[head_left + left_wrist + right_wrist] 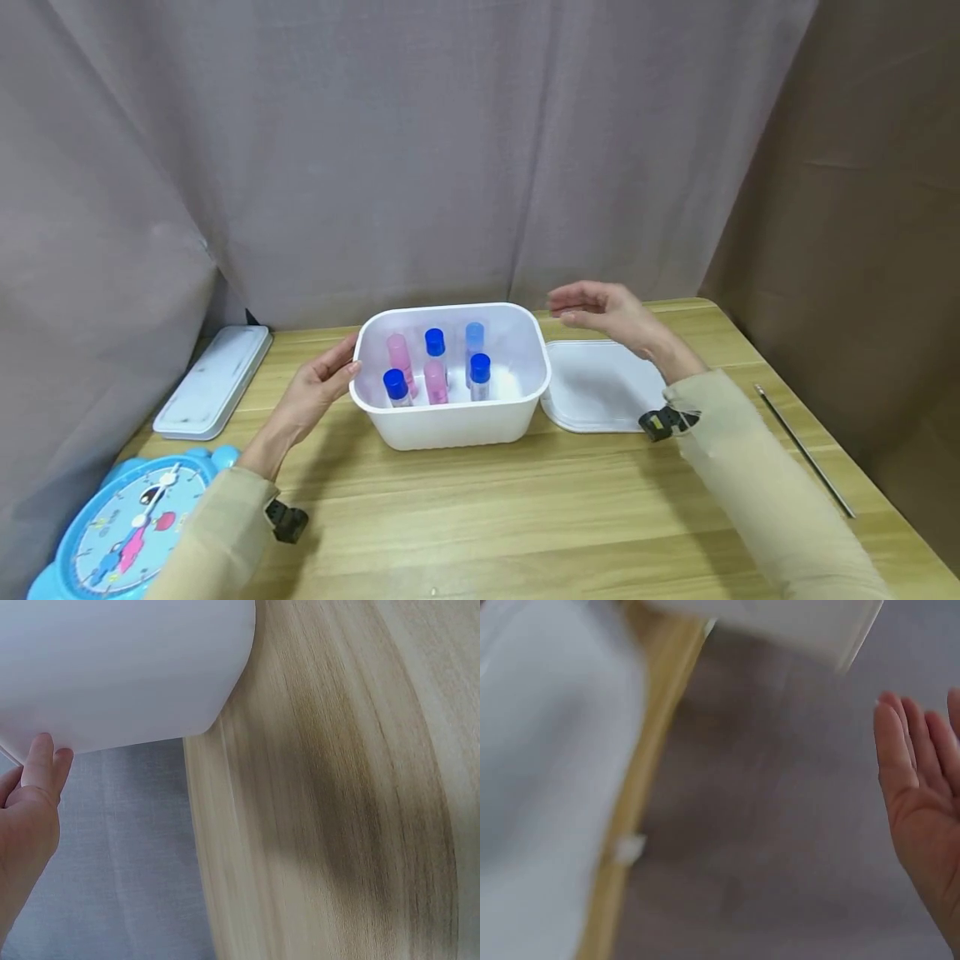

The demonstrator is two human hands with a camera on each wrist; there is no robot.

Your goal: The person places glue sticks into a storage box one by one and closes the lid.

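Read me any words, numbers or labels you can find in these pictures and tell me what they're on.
No text can be read anywhere.
The blue toy clock: marks on its face too small and blurred to read.
The capped tubes in the white tub: no labels that can be made out.
The lid, the flat white case and the wrist straps: no lettering shows.
Both wrist views: only blurred plain surfaces, no writing.
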